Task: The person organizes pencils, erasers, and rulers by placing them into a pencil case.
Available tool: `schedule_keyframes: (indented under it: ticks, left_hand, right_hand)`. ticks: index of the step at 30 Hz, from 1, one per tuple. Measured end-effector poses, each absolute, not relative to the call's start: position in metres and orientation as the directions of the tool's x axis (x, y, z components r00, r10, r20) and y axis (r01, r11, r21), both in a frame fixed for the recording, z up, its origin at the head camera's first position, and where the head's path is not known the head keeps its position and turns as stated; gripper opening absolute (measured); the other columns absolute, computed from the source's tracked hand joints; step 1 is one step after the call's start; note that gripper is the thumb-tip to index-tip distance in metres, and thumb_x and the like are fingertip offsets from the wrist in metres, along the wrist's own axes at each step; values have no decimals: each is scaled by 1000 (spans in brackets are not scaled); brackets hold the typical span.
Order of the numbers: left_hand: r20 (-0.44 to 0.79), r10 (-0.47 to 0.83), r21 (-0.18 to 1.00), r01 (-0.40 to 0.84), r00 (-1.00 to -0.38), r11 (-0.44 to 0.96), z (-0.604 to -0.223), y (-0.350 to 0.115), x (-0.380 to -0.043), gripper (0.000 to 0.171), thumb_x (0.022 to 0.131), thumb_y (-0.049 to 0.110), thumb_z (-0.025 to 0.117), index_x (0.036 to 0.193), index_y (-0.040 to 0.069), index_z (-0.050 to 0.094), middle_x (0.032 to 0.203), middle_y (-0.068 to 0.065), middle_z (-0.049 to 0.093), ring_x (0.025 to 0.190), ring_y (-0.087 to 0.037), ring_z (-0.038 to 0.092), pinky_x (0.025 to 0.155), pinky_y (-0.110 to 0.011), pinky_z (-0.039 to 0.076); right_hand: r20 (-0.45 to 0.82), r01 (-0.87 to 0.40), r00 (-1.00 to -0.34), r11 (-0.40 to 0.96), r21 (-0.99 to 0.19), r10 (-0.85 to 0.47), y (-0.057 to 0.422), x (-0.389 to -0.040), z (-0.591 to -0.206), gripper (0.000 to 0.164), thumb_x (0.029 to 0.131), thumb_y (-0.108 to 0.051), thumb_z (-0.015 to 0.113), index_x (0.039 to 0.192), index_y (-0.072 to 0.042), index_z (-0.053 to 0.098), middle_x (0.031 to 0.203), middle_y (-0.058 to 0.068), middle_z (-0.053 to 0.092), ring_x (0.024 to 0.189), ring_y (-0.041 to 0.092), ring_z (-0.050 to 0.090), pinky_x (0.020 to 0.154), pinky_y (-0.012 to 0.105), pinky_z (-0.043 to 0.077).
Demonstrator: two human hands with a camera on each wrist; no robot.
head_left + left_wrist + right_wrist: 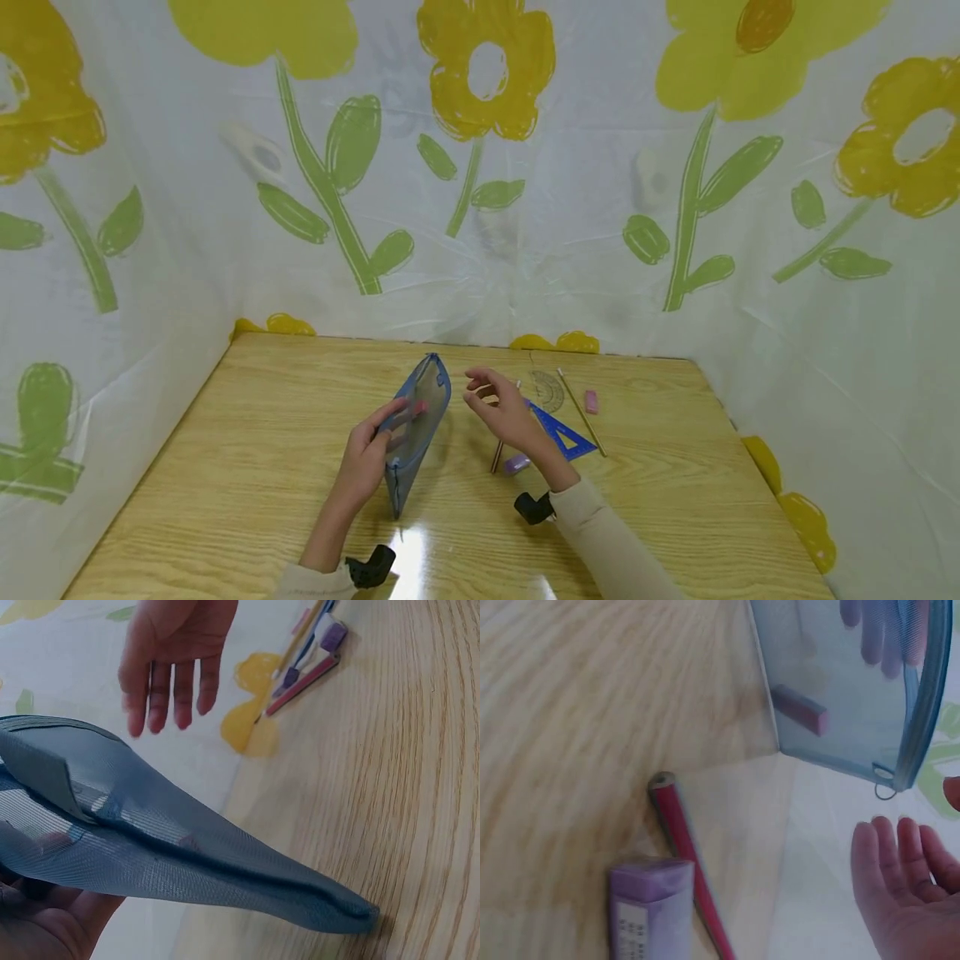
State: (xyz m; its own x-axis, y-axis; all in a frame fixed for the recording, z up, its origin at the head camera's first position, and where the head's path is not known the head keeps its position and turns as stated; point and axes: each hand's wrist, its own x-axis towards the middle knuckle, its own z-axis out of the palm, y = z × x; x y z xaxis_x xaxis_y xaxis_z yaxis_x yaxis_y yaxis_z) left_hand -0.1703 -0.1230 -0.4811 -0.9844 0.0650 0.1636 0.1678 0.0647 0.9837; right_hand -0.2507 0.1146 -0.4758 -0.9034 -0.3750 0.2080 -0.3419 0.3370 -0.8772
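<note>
My left hand (363,463) grips a blue zip pouch (433,423) by its left side, fingers showing through the see-through wall. The pouch stands on edge over the table, its zipped mouth parted. Inside it lies a small pink eraser (801,710), low against the wall. Just right of the pouch hovers my right hand (507,413), holding nothing, with fingers relaxed and slightly bent. In the left wrist view the right hand (180,645) shows its fingers hanging down above the pouch.
Right of the pouch, a purple-wrapped eraser (517,463) lies next to a dark red pencil (497,457). Beyond are a blue set square (546,419), a clear protractor (551,392), a long pencil (581,412) and a pink eraser (592,402). Flowered cloth (517,275) walls the table.
</note>
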Motion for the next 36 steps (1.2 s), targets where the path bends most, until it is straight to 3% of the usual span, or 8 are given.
schedule_keyframes:
  ticks: [3, 5, 21, 27, 30, 36]
  left_hand:
    - [185, 79, 982, 188, -980, 33, -482, -123, -171, 51, 100, -9, 26, 147, -10, 45, 153, -29, 43, 124, -45, 57, 104, -53, 53]
    - [196, 96, 980, 198, -976, 7, -483, -123, -171, 51, 100, -9, 25, 147, -10, 44, 152, -29, 44, 134, -45, 50, 105, -53, 52]
    - [204, 96, 978, 200, -974, -55, -492, -122, -172, 55, 97, -12, 20, 148, -13, 39, 152, -31, 41, 136, -50, 46, 105, -51, 51]
    - [201, 73, 980, 201, -977, -12, -491, -122, -171, 54, 98, -12, 20, 148, -13, 39, 154, -31, 39, 136, -49, 46, 106, -50, 50]
    - [190, 62, 981, 191, -980, 11, -490, -123, -170, 55, 98, -11, 20, 150, -12, 37, 156, -30, 36, 137, -48, 45, 106, -50, 50]
    - [176, 51, 984, 177, -983, 15, -488, -122, -169, 54, 99, -10, 20, 151, -12, 36, 157, -29, 35, 138, -48, 45, 107, -51, 49]
  right_hand:
    - [176, -288, -921, 304, -908, -346, 119, -250, -481, 39, 103, -17, 59, 141, -5, 54, 122, 20, 60, 108, 36, 63, 86, 51, 61]
    - [148, -245, -935, 282, -928, -323, 122, -248, -483, 39, 103, -17, 59, 140, -3, 54, 120, 19, 59, 106, 38, 63, 84, 54, 61]
    - [-51, 5, -977, 216, -976, -205, 146, -245, -499, 48, 102, -9, 57, 144, 10, 44, 115, 23, 58, 105, 50, 62, 83, 55, 62]
    - [-125, 95, -984, 220, -971, -127, 153, -248, -502, 51, 102, -10, 56, 147, 9, 41, 123, 25, 55, 100, 41, 66, 78, 43, 65]
    - [-147, 121, -984, 223, -967, -102, 155, -246, -498, 53, 102, -11, 56, 148, 9, 39, 125, 26, 53, 99, 39, 67, 78, 43, 65]
    - [-130, 107, -989, 285, -953, -64, 156, -250, -504, 55, 98, -11, 62, 146, 10, 42, 117, 22, 56, 97, 32, 67, 76, 40, 65]
